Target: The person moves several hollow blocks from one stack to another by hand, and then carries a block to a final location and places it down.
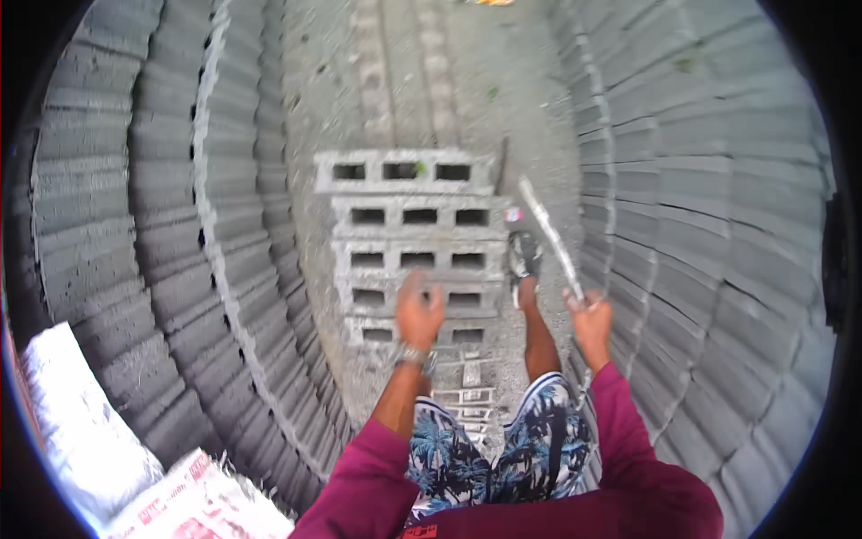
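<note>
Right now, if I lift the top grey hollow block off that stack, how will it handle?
The top hollow block looks like cast concrete, so probably heavy and rigid. Its rough, grainy face should grip rather than slip. Flat-sided and resting level on the stack, it seems unlikely to roll, though edges might chip if dropped.

Gritty concrete ground with hollow blocks laid on it

You stand on a rough grey concrete floor (503, 99) running between two stacked block walls. A row of hollow concrete blocks (409, 242) lies flat on it in front of you, holes facing up. At your lower left, white sacks (85, 431) rest on the ground beside the left wall.
</note>
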A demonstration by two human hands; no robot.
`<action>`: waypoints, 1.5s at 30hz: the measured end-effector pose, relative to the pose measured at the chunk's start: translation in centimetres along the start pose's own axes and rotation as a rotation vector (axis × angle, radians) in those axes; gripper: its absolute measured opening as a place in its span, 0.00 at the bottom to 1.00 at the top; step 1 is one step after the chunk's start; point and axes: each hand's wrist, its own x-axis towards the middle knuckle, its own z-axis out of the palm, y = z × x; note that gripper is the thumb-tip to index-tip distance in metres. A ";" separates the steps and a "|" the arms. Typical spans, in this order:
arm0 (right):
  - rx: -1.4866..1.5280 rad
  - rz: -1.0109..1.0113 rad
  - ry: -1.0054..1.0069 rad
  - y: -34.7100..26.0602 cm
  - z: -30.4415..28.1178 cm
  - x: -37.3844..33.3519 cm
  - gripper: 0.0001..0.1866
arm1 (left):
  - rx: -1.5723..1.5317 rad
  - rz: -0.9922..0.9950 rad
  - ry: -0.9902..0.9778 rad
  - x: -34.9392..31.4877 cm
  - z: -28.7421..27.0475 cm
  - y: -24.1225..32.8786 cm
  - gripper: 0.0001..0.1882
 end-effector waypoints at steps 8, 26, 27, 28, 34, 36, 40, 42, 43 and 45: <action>0.304 0.129 0.131 -6.5 -9.7 -20.3 0.19 | 0.250 -0.239 -0.090 -16.1 -17.2 -13.6 0.16; -0.390 -0.730 1.316 -27.9 -50.0 -26.4 0.19 | 0.188 -0.103 -0.228 -26.7 -24.2 -8.7 0.19; -0.411 -0.806 1.299 -25.4 -49.3 -27.3 0.19 | 0.208 -0.099 -0.299 -27.1 -23.0 -5.3 0.19; -0.121 -0.870 1.142 -24.5 -47.2 -28.4 0.22 | 0.236 -0.134 -0.349 -27.1 -22.5 -5.6 0.20; -0.077 -0.363 0.030 -2.9 -23.7 -36.6 0.19 | -0.053 -0.166 -0.322 -28.5 -15.8 -6.8 0.20; -0.198 -0.081 -0.173 9.7 -17.2 -42.0 0.20 | 0.094 -0.125 -0.333 -26.6 -12.4 -7.1 0.22; -0.269 0.404 -0.317 30.1 -13.7 -60.1 0.18 | 0.434 -0.118 -0.431 -21.8 -4.7 -5.9 0.30; 0.096 0.785 -0.314 34.4 -15.5 -70.9 0.20 | 0.573 -0.106 -0.499 -18.7 -0.6 -6.0 0.35; 0.312 1.075 -0.161 33.5 -16.1 -75.0 0.19 | 0.631 -0.040 -0.432 -17.1 0.9 -8.2 0.37; 0.359 1.454 -0.139 32.3 -18.3 -81.8 0.16 | 0.662 -0.014 -0.376 -14.0 4.6 -9.9 0.40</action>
